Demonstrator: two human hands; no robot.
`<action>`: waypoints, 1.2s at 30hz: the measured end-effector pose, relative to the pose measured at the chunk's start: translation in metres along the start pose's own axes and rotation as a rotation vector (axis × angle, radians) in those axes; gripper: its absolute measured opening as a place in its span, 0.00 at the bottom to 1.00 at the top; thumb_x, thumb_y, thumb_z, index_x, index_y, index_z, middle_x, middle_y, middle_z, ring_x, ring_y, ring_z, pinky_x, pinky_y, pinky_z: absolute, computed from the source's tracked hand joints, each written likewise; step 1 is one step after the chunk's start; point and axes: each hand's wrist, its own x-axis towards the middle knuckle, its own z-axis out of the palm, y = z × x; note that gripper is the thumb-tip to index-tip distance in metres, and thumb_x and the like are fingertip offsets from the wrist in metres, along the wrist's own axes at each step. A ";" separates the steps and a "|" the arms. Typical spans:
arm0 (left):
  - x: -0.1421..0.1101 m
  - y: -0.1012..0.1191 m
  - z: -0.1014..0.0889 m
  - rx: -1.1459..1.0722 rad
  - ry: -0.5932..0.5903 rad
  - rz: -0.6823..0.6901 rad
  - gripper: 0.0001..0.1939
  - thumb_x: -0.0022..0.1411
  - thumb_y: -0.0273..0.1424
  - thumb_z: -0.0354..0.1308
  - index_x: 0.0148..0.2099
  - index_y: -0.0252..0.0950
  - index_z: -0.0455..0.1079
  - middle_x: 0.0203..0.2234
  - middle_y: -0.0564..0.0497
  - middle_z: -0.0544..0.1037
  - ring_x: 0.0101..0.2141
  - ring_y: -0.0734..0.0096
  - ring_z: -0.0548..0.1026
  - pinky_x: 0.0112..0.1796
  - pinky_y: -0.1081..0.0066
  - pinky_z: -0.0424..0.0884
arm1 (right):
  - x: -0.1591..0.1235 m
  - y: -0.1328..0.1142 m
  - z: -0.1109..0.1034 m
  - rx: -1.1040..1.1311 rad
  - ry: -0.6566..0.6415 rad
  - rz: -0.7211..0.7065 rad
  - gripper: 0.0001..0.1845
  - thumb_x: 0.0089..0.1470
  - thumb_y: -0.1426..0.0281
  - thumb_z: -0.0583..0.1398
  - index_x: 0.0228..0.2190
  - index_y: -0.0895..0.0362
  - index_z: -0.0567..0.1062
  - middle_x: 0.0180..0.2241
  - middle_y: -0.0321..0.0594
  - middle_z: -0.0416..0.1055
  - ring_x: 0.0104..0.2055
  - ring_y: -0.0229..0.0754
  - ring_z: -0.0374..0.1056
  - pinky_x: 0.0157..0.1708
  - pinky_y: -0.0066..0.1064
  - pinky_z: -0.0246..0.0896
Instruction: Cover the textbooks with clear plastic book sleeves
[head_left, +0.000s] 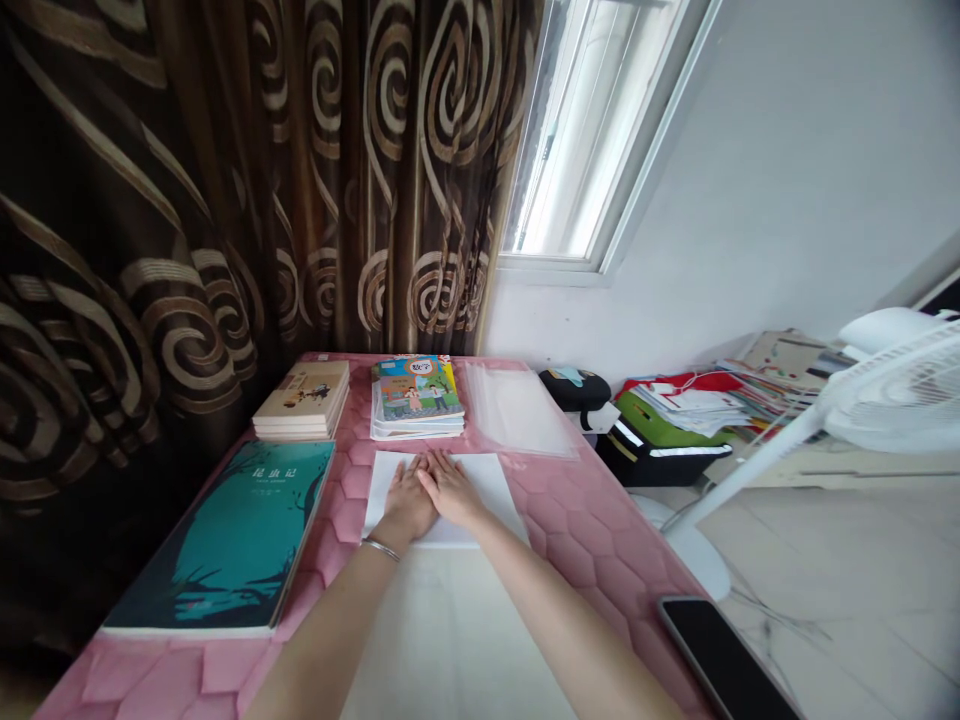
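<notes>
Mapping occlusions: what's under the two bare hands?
A flat white rectangular paper-like item shows beneath the bare left hand and bare right hand. Its middle is covered, so any markings there can't be seen.

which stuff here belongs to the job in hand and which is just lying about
In use, it seems:
white rectangular paperlike item, under left hand and right hand
pale translucent sheet, adjoining it

Probably just lying about:
black rectangular phone
white plastic fan
large teal rectangular book, untouched, role uncertain
</notes>
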 end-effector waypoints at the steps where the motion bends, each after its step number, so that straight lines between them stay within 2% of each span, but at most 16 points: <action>1: 0.001 0.000 0.001 -0.003 0.005 -0.008 0.32 0.68 0.38 0.38 0.71 0.34 0.45 0.69 0.45 0.49 0.68 0.63 0.45 0.65 0.55 0.41 | -0.001 0.008 -0.001 -0.038 0.012 0.001 0.36 0.66 0.56 0.38 0.65 0.67 0.52 0.68 0.51 0.44 0.71 0.47 0.35 0.67 0.42 0.30; 3: 0.003 -0.002 0.002 -0.010 0.014 -0.022 0.32 0.68 0.38 0.36 0.70 0.33 0.45 0.69 0.45 0.48 0.68 0.64 0.46 0.65 0.55 0.42 | -0.008 0.029 -0.006 -0.121 0.031 0.021 0.37 0.66 0.56 0.38 0.65 0.70 0.52 0.68 0.53 0.43 0.71 0.47 0.35 0.67 0.41 0.29; 6: 0.005 -0.005 0.001 -0.018 0.019 -0.069 0.32 0.68 0.40 0.35 0.70 0.32 0.45 0.69 0.46 0.47 0.68 0.65 0.46 0.65 0.55 0.40 | -0.022 0.060 -0.016 -0.207 0.037 0.129 0.37 0.66 0.56 0.39 0.65 0.72 0.51 0.68 0.55 0.42 0.71 0.48 0.36 0.67 0.40 0.30; 9: 0.003 -0.011 -0.003 -0.017 0.015 -0.138 0.32 0.68 0.40 0.33 0.71 0.34 0.45 0.69 0.46 0.48 0.67 0.63 0.46 0.65 0.50 0.38 | -0.031 0.078 -0.023 -0.237 0.046 0.198 0.38 0.66 0.56 0.39 0.65 0.72 0.50 0.68 0.55 0.42 0.70 0.48 0.36 0.66 0.39 0.31; 14: -0.007 -0.029 -0.012 0.011 0.035 -0.264 0.31 0.68 0.40 0.33 0.71 0.37 0.45 0.68 0.46 0.50 0.67 0.58 0.47 0.63 0.42 0.34 | -0.032 0.082 -0.024 -0.235 0.047 0.218 0.38 0.66 0.56 0.39 0.65 0.70 0.50 0.69 0.52 0.40 0.71 0.47 0.35 0.66 0.39 0.30; 18: -0.015 -0.041 -0.016 0.045 0.046 -0.361 0.33 0.68 0.44 0.33 0.70 0.35 0.46 0.68 0.43 0.50 0.67 0.51 0.47 0.61 0.35 0.34 | -0.032 0.081 -0.023 -0.224 0.046 0.207 0.37 0.66 0.56 0.39 0.65 0.70 0.50 0.69 0.52 0.40 0.71 0.46 0.35 0.66 0.39 0.29; 20: -0.018 -0.038 -0.017 0.098 0.083 -0.429 0.35 0.67 0.44 0.34 0.70 0.31 0.48 0.67 0.38 0.52 0.67 0.44 0.46 0.60 0.33 0.32 | -0.033 0.081 -0.023 -0.230 0.052 0.198 0.37 0.66 0.55 0.39 0.65 0.69 0.51 0.68 0.52 0.41 0.71 0.46 0.36 0.66 0.39 0.29; 22: -0.019 -0.026 -0.018 0.141 0.109 -0.468 0.34 0.67 0.40 0.35 0.69 0.26 0.48 0.66 0.32 0.54 0.66 0.38 0.44 0.58 0.30 0.28 | -0.033 0.081 -0.023 -0.240 0.053 0.195 0.37 0.66 0.55 0.40 0.65 0.69 0.51 0.68 0.52 0.42 0.71 0.47 0.36 0.66 0.39 0.29; 24: -0.017 -0.007 -0.018 0.133 0.092 -0.406 0.32 0.66 0.32 0.36 0.69 0.26 0.47 0.66 0.30 0.53 0.67 0.38 0.41 0.56 0.29 0.25 | -0.034 0.080 -0.022 -0.244 0.051 0.199 0.37 0.66 0.56 0.41 0.65 0.71 0.50 0.68 0.54 0.42 0.71 0.47 0.36 0.66 0.38 0.29; 25: -0.016 0.003 -0.018 0.107 0.068 -0.328 0.32 0.65 0.31 0.37 0.70 0.28 0.46 0.67 0.33 0.51 0.67 0.42 0.41 0.58 0.31 0.27 | -0.034 0.080 -0.021 -0.243 0.049 0.201 0.37 0.66 0.56 0.41 0.65 0.71 0.50 0.68 0.54 0.41 0.71 0.47 0.35 0.66 0.39 0.28; 27: -0.011 0.020 -0.015 0.034 -0.011 -0.160 0.32 0.66 0.34 0.40 0.70 0.32 0.45 0.68 0.40 0.48 0.68 0.52 0.42 0.62 0.39 0.35 | -0.034 0.079 -0.021 -0.248 0.045 0.206 0.37 0.66 0.57 0.41 0.65 0.71 0.50 0.68 0.54 0.42 0.71 0.47 0.35 0.66 0.39 0.28; 29: -0.006 0.028 -0.013 -0.028 -0.069 -0.040 0.33 0.66 0.40 0.41 0.71 0.36 0.45 0.69 0.46 0.46 0.68 0.57 0.43 0.63 0.45 0.39 | -0.035 0.079 -0.023 -0.266 0.040 0.205 0.37 0.66 0.57 0.41 0.65 0.71 0.50 0.68 0.54 0.42 0.70 0.47 0.36 0.66 0.39 0.29; 33: 0.000 0.018 -0.011 -0.062 -0.073 -0.032 0.35 0.67 0.43 0.37 0.71 0.33 0.40 0.70 0.44 0.41 0.68 0.58 0.42 0.63 0.43 0.35 | -0.035 0.072 -0.030 -0.321 0.062 0.204 0.35 0.66 0.58 0.44 0.64 0.70 0.55 0.67 0.56 0.47 0.69 0.53 0.41 0.65 0.45 0.33; 36: 0.001 0.006 -0.011 -0.055 -0.066 -0.047 0.34 0.68 0.41 0.35 0.71 0.34 0.39 0.70 0.44 0.42 0.68 0.59 0.42 0.63 0.43 0.34 | -0.029 0.050 -0.027 -0.285 0.140 0.136 0.33 0.65 0.59 0.44 0.61 0.69 0.61 0.65 0.58 0.54 0.67 0.57 0.46 0.64 0.49 0.34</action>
